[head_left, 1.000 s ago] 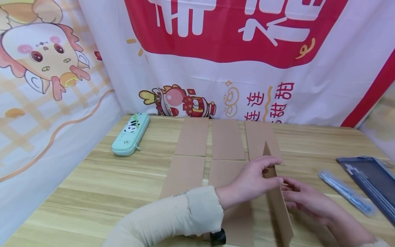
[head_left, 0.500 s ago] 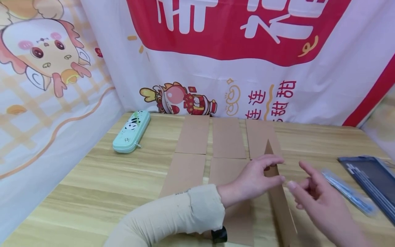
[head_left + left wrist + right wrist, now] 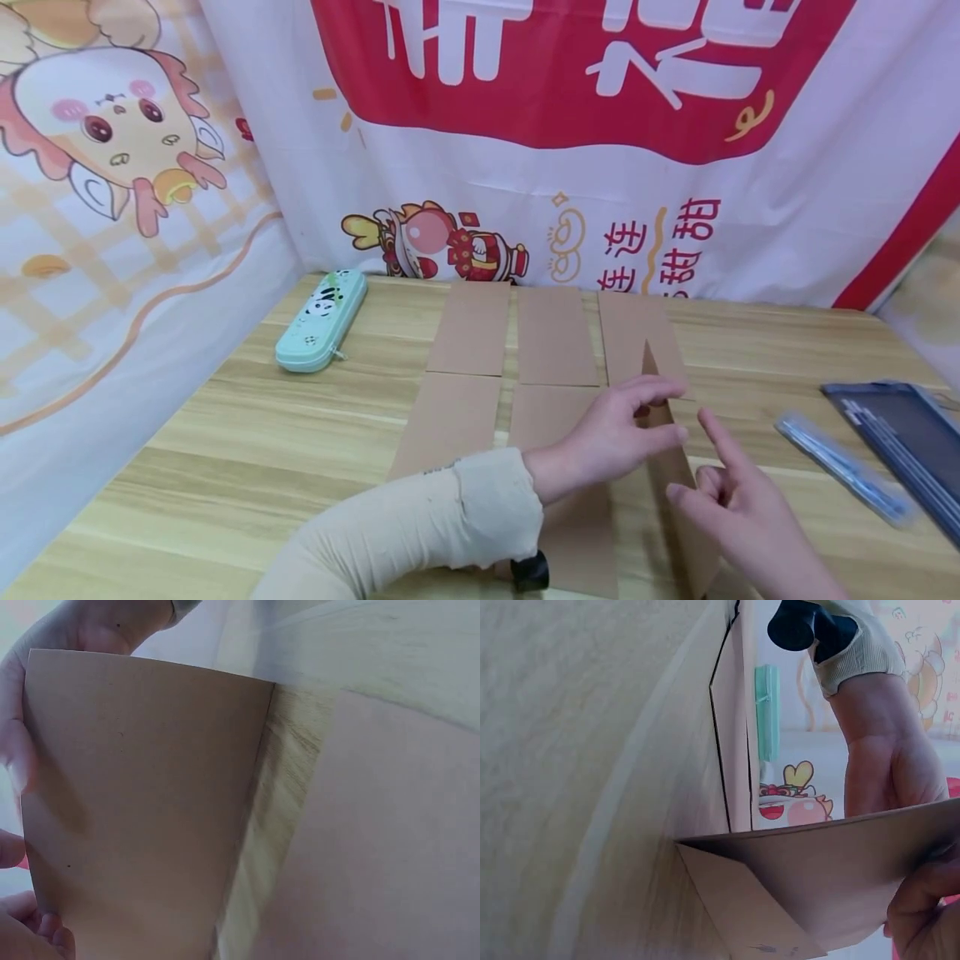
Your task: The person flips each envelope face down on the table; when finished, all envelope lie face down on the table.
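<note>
A brown cardboard sheet (image 3: pixel 688 533) stands on its long edge at the right of the flat pieces. At its top edge, my left hand (image 3: pixel 607 437) holds it between thumb and fingers. My right hand (image 3: pixel 757 504) grips the same edge nearer to me, thumb over the left face and index finger stretched forward. In the left wrist view the sheet (image 3: pixel 142 795) fills the middle, slightly bowed. The right wrist view shows the sheet (image 3: pixel 832 874) with a cardboard flap (image 3: pixel 746 900) at an angle below it; whether they are one piece I cannot tell.
Several flat cardboard rectangles (image 3: pixel 555 337) lie in two rows on the wooden table (image 3: pixel 247 467). A mint pencil case (image 3: pixel 321 321) is at the back left. A clear pen packet (image 3: pixel 840 467) and a dark mesh pouch (image 3: pixel 900 433) lie at the right. Printed cloth (image 3: pixel 525 142) hangs behind.
My right hand let go of the sheet, drew back to the right, then came in again nearer to me and took its edge. The left hand has stayed on the upright sheet.
</note>
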{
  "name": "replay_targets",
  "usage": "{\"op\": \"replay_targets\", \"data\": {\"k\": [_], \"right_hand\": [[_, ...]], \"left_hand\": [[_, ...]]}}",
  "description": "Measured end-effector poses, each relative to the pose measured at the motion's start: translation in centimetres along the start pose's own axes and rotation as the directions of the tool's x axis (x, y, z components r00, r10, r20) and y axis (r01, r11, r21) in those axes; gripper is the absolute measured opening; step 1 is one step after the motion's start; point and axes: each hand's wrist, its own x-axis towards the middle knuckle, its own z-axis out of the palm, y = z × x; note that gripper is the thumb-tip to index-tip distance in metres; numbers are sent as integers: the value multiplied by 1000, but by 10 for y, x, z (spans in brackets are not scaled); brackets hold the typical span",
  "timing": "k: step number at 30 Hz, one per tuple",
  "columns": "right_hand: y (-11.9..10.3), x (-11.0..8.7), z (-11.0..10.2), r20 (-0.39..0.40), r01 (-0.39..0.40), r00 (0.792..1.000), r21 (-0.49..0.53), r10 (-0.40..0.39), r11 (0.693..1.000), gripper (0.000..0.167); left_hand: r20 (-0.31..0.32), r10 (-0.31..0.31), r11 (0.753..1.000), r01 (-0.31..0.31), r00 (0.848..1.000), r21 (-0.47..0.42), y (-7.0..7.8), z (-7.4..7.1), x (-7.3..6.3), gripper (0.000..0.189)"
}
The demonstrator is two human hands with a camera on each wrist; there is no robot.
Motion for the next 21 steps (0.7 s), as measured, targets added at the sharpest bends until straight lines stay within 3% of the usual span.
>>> {"op": "replay_targets", "data": {"k": [5, 11, 16, 21], "right_hand": [[2, 2, 1, 22, -14, 1000, 75, 13, 997, 83], [0, 0, -1, -7, -1, 1000, -25, 1, 1000, 77], [0, 0, -6, -24, 10, 1000, -132, -13, 991, 76], [1, 1, -16, -37, 21, 999, -140, -27, 990, 73]], "left_hand": [[7, -38, 989, 39, 999, -146, -4, 0, -2, 39], [36, -15, 970, 24, 999, -243, -6, 3, -9, 47], [57, -53, 915, 72, 997, -397, -5, 3, -16, 51], [37, -140, 867, 141, 989, -478, -12, -1, -21, 49]]}}
